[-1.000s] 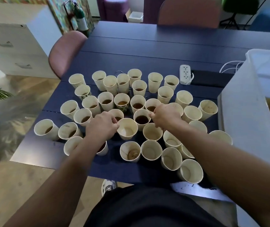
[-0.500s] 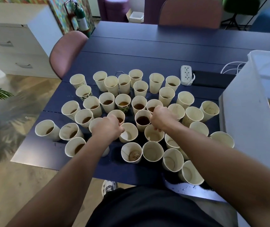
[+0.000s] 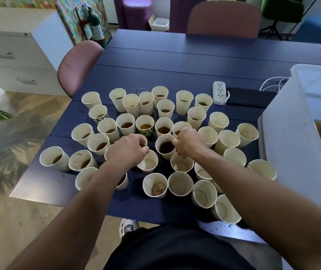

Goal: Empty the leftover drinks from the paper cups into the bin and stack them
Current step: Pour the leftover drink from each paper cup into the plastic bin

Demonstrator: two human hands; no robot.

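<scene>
**Both hands advanced to the middle row of cups; grasp not yet confirmed**

Change of state: over the last second both hands have moved up the frame, away from the near rows and onto the row at centre frame. The left hand (image 3: 127,151) previously sat over the empty cup (image 3: 148,161) below centre; it is now past that cup, with its knuckles over the rim of the cup behind it. The right hand (image 3: 189,144) has drawn slightly left and now sits at the right rim of the dark-filled cup (image 3: 165,146).

Finger state: on both hands the fingers are curled and drawn together. The left fingers (image 3: 143,142) appear to pinch a cup rim, but the hand covers that cup, so contact cannot be confirmed. The right fingers (image 3: 176,142) touch or nearly touch the rim of the dark-filled cup; a closed grip cannot be told.

Task objects: the paper cups stand upright across the blue desk (image 3: 175,61). Cups in the lower right of the frame look empty; those at centre and left hold brown liquid. None are stacked. The bin (image 3: 292,145) stands at the right edge of the frame, with brown liquid visible inside.

Assessment: the reach is complete and two filled cups are the likely targets. Lift, carry right and pour remain outstanding.
</scene>
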